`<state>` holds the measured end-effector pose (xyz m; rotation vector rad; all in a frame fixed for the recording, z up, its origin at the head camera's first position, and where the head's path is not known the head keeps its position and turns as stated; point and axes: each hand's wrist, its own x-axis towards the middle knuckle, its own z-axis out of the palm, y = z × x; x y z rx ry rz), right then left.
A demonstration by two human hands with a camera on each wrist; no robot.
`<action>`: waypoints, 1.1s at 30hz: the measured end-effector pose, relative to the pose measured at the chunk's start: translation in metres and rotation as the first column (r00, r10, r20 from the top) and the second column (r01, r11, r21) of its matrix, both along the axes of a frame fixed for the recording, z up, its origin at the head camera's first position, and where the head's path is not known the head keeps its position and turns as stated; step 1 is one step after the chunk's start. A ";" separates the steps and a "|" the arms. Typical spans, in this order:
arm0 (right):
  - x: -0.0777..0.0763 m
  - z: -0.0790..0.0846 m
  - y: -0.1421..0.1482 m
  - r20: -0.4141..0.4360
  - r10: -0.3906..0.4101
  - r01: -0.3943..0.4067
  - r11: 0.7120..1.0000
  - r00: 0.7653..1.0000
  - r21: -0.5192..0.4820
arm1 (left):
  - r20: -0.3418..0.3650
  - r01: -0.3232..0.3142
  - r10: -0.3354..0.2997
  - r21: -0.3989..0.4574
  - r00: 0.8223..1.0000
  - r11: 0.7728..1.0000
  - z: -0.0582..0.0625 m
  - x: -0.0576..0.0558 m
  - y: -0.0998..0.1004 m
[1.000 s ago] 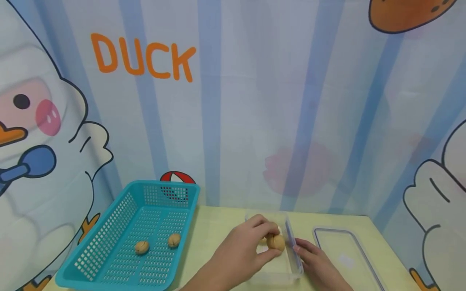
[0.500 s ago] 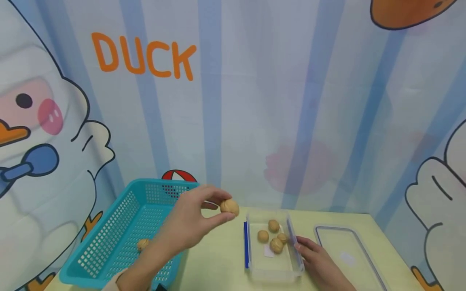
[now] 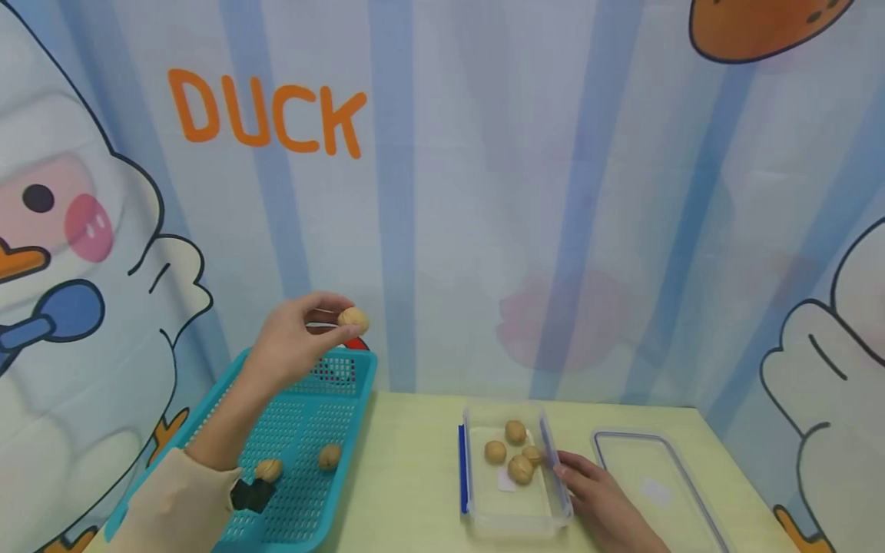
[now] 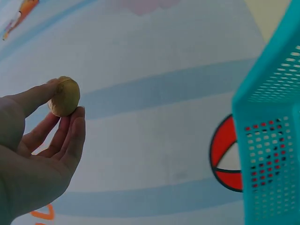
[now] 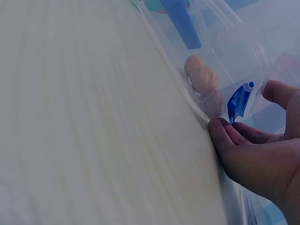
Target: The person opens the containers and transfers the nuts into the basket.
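My left hand (image 3: 297, 338) pinches a walnut (image 3: 354, 319) between thumb and fingertips, raised above the far end of the teal basket (image 3: 366, 415). In the left wrist view the same walnut (image 4: 64, 96) sits at the fingertips, with the basket's end wall off to the right. Two walnuts lie in the basket, one on the left (image 3: 268, 469) and one near its right wall (image 3: 329, 457). My right hand (image 3: 598, 495) holds the right wall of a clear plastic container (image 3: 512, 522), its fingers by a blue latch (image 5: 240, 101). Several walnuts (image 3: 520, 468) lie inside the container.
A clear lid (image 3: 657, 491) with a bluish rim lies on the pale yellow table (image 3: 415, 476), right of the container. Behind the table hangs a striped cartoon curtain (image 3: 456, 230). Another blue latch (image 3: 463, 468) hangs along the container's left side.
My left hand has moved from over the container up and left to above the basket, carrying the walnut. The right hand stays at the container's right wall.
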<state>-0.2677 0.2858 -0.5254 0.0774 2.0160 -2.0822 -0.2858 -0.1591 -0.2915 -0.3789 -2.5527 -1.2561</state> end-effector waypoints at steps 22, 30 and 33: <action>-0.004 -0.003 -0.002 0.010 0.031 -0.031 0.999 0.999 -0.006 | 0.014 -0.086 0.091 -0.199 0.996 0.976 -0.070 -0.033 -0.041; -0.003 -0.002 0.000 0.019 0.017 -0.017 1.000 1.000 -0.012 | 0.110 -0.091 0.121 -0.243 0.987 0.966 -0.083 -0.027 -0.042; -0.003 -0.002 0.000 0.014 0.014 -0.014 1.000 1.000 -0.005 | 0.118 -0.076 0.108 -0.251 0.987 0.965 -0.086 -0.029 -0.041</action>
